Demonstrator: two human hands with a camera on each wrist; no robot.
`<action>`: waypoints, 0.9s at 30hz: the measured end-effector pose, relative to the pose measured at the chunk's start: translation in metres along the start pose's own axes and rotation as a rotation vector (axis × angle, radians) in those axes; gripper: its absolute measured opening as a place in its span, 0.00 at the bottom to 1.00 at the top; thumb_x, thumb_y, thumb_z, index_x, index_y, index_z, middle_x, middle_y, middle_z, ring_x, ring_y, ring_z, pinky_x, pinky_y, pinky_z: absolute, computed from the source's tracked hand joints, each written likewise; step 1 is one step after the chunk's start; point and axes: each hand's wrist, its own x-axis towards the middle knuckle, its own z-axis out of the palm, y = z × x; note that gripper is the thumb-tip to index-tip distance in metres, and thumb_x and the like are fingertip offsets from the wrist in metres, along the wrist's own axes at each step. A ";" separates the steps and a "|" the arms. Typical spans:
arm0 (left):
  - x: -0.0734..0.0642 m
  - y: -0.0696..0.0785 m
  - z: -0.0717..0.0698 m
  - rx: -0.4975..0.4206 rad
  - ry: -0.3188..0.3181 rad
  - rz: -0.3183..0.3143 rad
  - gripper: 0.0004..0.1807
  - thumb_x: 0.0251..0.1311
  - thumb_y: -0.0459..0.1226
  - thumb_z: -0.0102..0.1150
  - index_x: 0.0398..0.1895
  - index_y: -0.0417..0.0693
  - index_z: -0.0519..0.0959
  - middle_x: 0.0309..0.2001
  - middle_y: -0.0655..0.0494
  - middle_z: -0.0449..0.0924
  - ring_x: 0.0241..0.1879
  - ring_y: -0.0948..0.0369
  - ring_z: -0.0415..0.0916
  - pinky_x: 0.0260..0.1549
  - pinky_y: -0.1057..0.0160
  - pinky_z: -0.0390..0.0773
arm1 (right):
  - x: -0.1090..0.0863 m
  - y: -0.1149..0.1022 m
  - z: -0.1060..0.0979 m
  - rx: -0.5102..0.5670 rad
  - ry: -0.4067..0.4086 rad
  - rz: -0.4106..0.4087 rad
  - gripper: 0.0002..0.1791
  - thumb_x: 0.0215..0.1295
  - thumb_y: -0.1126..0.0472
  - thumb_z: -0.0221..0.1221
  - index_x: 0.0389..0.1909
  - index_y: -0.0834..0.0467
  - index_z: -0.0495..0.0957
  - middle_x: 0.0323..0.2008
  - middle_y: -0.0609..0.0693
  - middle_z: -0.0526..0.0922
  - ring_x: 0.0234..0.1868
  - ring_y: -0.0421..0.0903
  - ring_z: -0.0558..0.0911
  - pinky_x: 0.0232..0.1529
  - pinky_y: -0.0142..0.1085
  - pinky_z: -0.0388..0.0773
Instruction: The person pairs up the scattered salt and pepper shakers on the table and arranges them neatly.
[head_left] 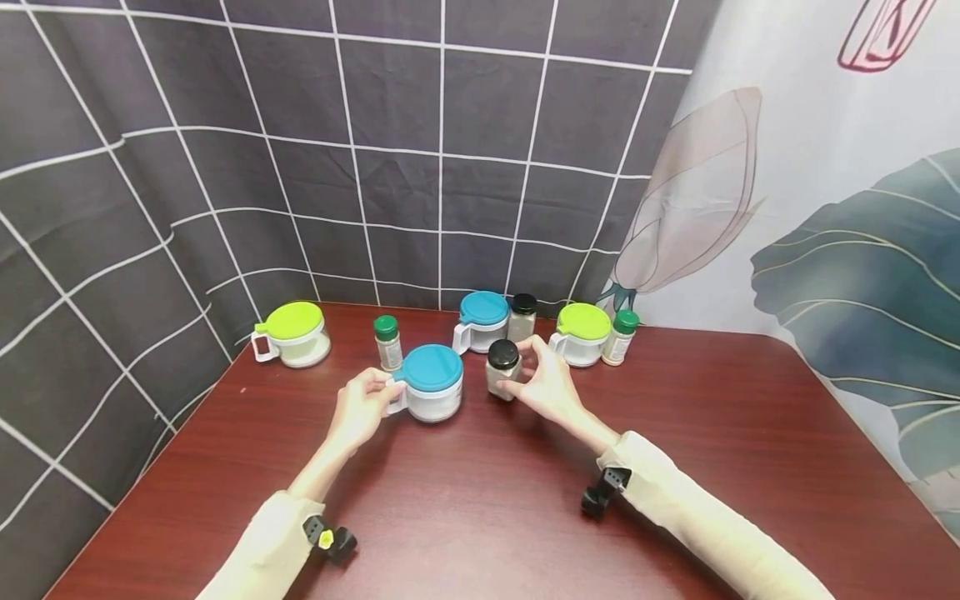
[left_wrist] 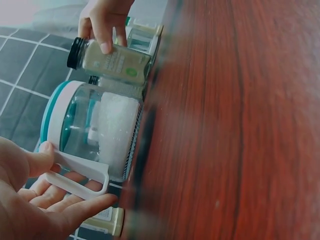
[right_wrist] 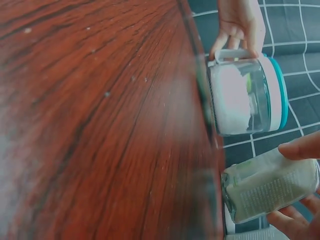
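Observation:
My left hand (head_left: pixel 358 412) pinches the white handle (left_wrist: pixel 82 175) of a clear seasoning jar (head_left: pixel 437 404) with a blue lid. White granules (left_wrist: pixel 119 132) fill its lower part, and it stands upright at the table's middle. To its right, my right hand (head_left: pixel 551 385) holds a black-capped spice shaker (head_left: pixel 501 379) between thumb and fingers. Pale powder shows through the shaker's glass (right_wrist: pixel 270 187), which leans slightly in the right wrist view. A gap separates the shaker from the jar in the head view.
Along the back stand lime-lidded jars at left (head_left: pixel 296 333) and right (head_left: pixel 582 333), another blue-lidded jar (head_left: pixel 483 321) and a second black-capped shaker (head_left: pixel 522 317). Green-capped shakers stand left (head_left: pixel 388 342) and right (head_left: pixel 620 337). A grey checked cloth (head_left: pixel 397 183) hangs behind the table (head_left: pixel 465 517).

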 end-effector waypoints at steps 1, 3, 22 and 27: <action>0.001 0.000 0.001 0.001 -0.002 0.002 0.12 0.60 0.37 0.62 0.42 0.36 0.78 0.44 0.37 0.84 0.44 0.52 0.82 0.36 0.62 0.84 | 0.000 0.000 -0.002 -0.001 -0.001 0.003 0.26 0.44 0.67 0.73 0.45 0.61 0.72 0.43 0.59 0.83 0.45 0.53 0.84 0.50 0.45 0.81; 0.003 0.001 0.004 -0.003 -0.006 0.010 0.13 0.60 0.37 0.62 0.43 0.36 0.78 0.44 0.37 0.84 0.44 0.51 0.82 0.36 0.62 0.84 | -0.001 0.002 -0.005 -0.003 -0.001 0.004 0.26 0.44 0.68 0.73 0.45 0.61 0.71 0.43 0.60 0.82 0.46 0.54 0.83 0.50 0.46 0.81; 0.006 0.006 0.025 0.003 -0.031 0.004 0.13 0.59 0.37 0.63 0.41 0.36 0.78 0.45 0.37 0.83 0.46 0.48 0.81 0.38 0.59 0.84 | -0.007 0.015 -0.018 -0.004 -0.020 0.043 0.27 0.47 0.67 0.72 0.48 0.62 0.71 0.45 0.61 0.81 0.46 0.55 0.81 0.50 0.47 0.81; 0.007 0.006 0.029 0.004 -0.036 0.007 0.13 0.59 0.37 0.63 0.41 0.36 0.79 0.45 0.37 0.83 0.45 0.48 0.82 0.38 0.60 0.84 | -0.008 0.017 -0.020 -0.002 -0.023 0.045 0.28 0.47 0.66 0.72 0.48 0.62 0.71 0.45 0.61 0.80 0.46 0.55 0.81 0.50 0.47 0.81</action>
